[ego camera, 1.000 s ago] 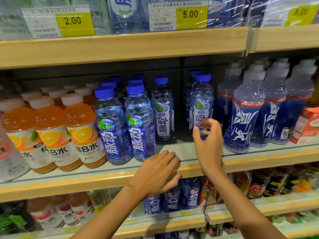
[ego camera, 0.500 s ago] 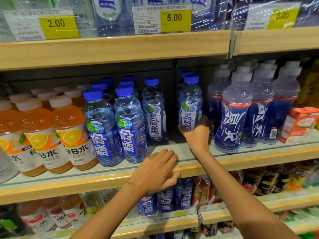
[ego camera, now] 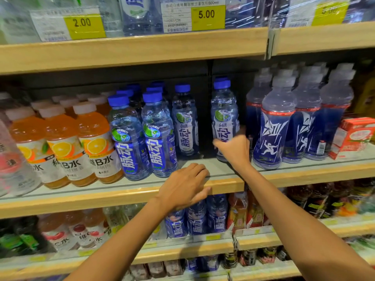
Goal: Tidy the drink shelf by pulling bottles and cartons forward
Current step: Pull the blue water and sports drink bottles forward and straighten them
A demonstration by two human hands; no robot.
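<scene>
A person's right hand (ego camera: 233,151) curls its fingers around the lower half of a blue-capped water bottle (ego camera: 224,110). The bottle stands upright, set back on the middle shelf (ego camera: 81,201), just beside taller dark blue bottles (ego camera: 277,128). The left hand (ego camera: 183,188) rests on the shelf's front edge, fingers relaxed and close together.

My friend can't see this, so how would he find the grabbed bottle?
Find the middle wooden shelf, beside the tall white-capped dark-blue plastic bottles. The clear plastic bottle with a blue cap and blue-white label stands there; unlike its twins, the right-hand grip holds it low down.
</scene>
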